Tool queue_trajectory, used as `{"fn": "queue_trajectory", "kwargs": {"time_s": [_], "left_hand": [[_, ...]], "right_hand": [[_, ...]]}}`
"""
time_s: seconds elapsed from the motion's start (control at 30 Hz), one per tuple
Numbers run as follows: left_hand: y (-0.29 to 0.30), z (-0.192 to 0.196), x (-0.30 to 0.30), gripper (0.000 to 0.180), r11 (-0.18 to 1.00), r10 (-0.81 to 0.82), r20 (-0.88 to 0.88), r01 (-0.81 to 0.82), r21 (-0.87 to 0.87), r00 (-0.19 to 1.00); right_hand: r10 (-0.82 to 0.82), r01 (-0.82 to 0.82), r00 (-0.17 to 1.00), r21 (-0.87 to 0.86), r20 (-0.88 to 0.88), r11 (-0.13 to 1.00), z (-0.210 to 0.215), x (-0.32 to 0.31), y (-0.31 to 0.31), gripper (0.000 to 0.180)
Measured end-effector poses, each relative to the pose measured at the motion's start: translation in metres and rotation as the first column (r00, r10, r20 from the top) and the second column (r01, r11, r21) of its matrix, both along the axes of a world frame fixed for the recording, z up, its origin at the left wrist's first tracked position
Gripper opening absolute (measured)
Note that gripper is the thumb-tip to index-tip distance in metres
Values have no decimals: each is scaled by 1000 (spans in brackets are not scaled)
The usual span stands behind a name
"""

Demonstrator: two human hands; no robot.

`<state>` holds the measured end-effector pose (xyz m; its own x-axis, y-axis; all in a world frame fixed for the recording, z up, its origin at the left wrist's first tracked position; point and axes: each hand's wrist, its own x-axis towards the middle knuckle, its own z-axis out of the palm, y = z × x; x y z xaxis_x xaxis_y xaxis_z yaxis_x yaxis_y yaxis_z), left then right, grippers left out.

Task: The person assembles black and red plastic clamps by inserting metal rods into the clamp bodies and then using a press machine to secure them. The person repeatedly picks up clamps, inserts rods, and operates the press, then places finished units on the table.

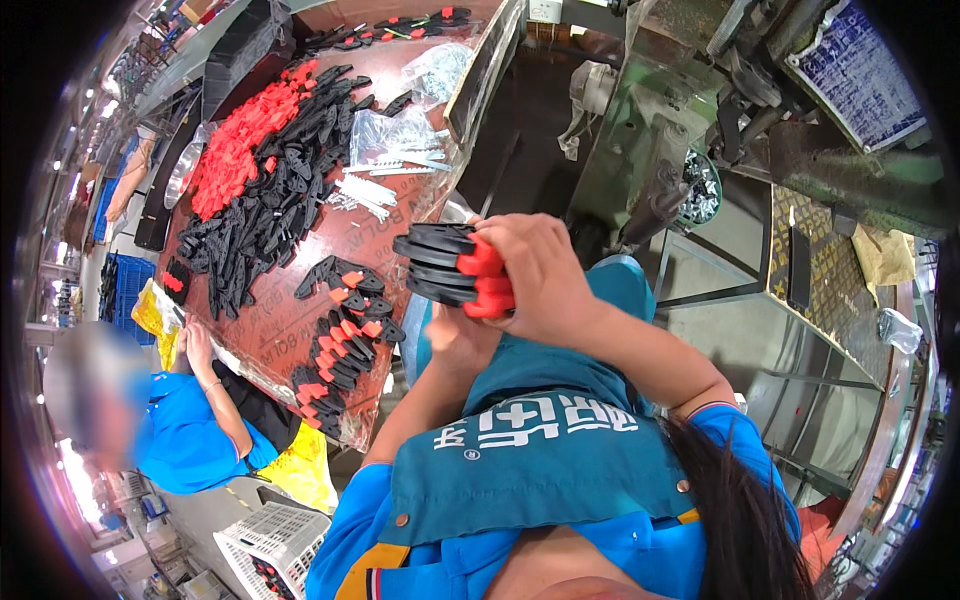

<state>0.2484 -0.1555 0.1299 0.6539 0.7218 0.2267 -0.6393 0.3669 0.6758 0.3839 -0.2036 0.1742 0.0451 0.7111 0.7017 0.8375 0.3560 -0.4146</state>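
Observation:
A stack of black plastic parts with red inserts (437, 262) is held above my lap, near the table's right edge. My right hand (545, 275) is closed round its right end, its fingers over the red inserts. Under the stack, my left hand (462, 340) is curled against its lower side, its fingertips partly hidden. Nearest to the stack on the table lies a curved row of the same black parts with red inserts (345, 335).
The reddish-brown table (400, 215) bears a heap of red pieces (235, 150), a pile of black parts (250, 235), white strips (365, 195) and plastic bags (390, 135). A co-worker's hands (198, 345) are at its left edge. A green machine (645, 150) stands right, beside a bowl of metal pieces (703, 190).

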Motion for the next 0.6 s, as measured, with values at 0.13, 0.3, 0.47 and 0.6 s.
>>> {"fn": "queue_trajectory", "kwargs": {"time_s": [0.13, 0.3, 0.47, 0.6], "left_hand": [[8, 30, -1, 104, 851, -299, 349, 414, -324, 888], [10, -7, -16, 71, 355, -763, 259, 719, -598, 592], [5, 5, -25, 63, 568, -584, 138, 524, -635, 800], [4, -16, -24, 67, 695, -518, -53, 384, -607, 854]], "right_hand": [[226, -228, 964, -1, -138, 974, 15, 31, 1, 83], [426, -467, 844, 57, 326, 882, 16, 43, 0, 48], [378, -461, 860, 205, 343, 863, -27, 26, 2, 50], [308, -411, 872, 230, 379, 882, -43, 24, 8, 57]]}}
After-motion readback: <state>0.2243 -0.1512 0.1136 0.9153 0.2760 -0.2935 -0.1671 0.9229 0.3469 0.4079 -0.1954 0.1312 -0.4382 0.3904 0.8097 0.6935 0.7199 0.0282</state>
